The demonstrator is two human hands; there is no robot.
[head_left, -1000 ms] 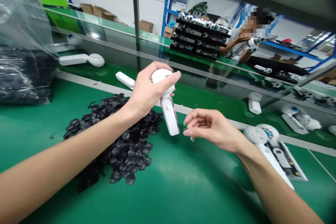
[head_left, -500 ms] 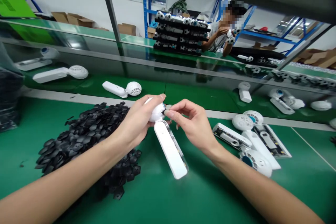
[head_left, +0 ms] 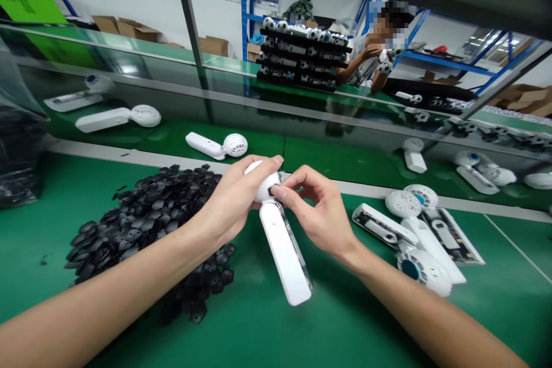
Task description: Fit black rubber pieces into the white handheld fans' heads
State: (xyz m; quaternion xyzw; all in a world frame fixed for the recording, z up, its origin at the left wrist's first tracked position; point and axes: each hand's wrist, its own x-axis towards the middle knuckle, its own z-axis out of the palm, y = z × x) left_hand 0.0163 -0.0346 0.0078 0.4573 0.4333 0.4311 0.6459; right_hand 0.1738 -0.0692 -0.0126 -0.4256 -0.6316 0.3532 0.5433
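Observation:
My left hand (head_left: 241, 192) is closed round the ball-shaped head of a white handheld fan (head_left: 285, 253). The fan's long handle slants down toward me, and its right side shows an uncovered interior. With thumb and forefinger, my right hand (head_left: 317, 204) pinches a small black plastic piece (head_left: 273, 190) against the right side of the fan head. My fingers cover most of that piece. Left of the fan, partly behind my left forearm, spreads a pile of black pentagon-shaped pieces (head_left: 142, 218).
Several white fans (head_left: 426, 230) lie grouped at the right. More fans, such as one white fan (head_left: 215, 145), rest on the green belt (head_left: 345, 164) beyond the pale edge strip. A plastic bag (head_left: 19, 149) stands far left. Across the line, a person (head_left: 366, 60) works beside stacked black trays (head_left: 302, 57).
The whole view has shifted slightly. My right fingers now sit closer against the fan head, and the black piece shows less between them. The left hand keeps its hold.

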